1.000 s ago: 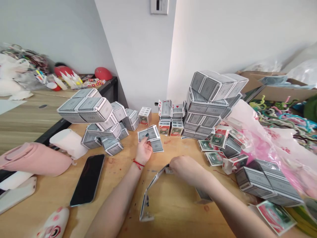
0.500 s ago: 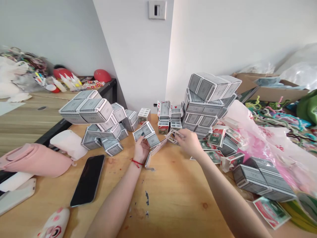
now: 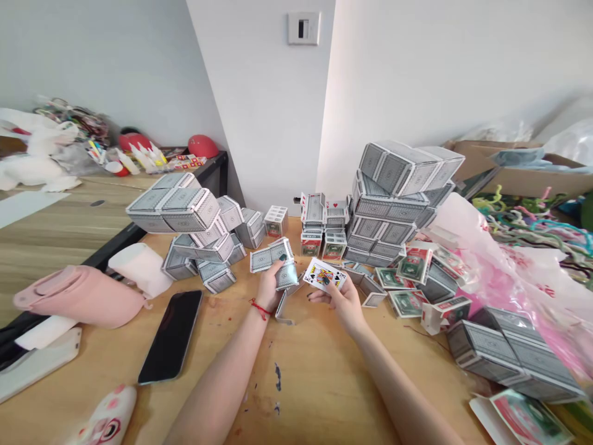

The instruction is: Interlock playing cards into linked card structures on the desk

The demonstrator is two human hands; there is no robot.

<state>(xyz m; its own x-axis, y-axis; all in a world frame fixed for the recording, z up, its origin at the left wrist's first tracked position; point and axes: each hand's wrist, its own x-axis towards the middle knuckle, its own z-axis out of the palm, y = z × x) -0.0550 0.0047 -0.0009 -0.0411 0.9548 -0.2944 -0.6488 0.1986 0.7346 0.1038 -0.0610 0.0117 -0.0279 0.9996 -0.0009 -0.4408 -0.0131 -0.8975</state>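
Tabletop (image 3: 333, 383): one black phone (image 3: 171, 337); right hand (image 3: 346, 304) pinching one king card (image 3: 319, 272).

The tabletop (image 3: 324, 383) looks to me like smooth pale wood with a soft sheen; the king card (image 3: 319, 272) is slick printed paper; the folded cards (image 3: 266, 258) and card blocks (image 3: 389, 201) are printed paper too, faintly glossy; the phone (image 3: 171, 337) shows a glassy, shiny face; the pink pouch (image 3: 88, 296) seems matt and leathery; the plastic bag (image 3: 456, 216) is thin, crinkled, glossy; the box (image 3: 519, 179) is dull brown cardboard; the wall (image 3: 259, 93) looks smooth and matt.
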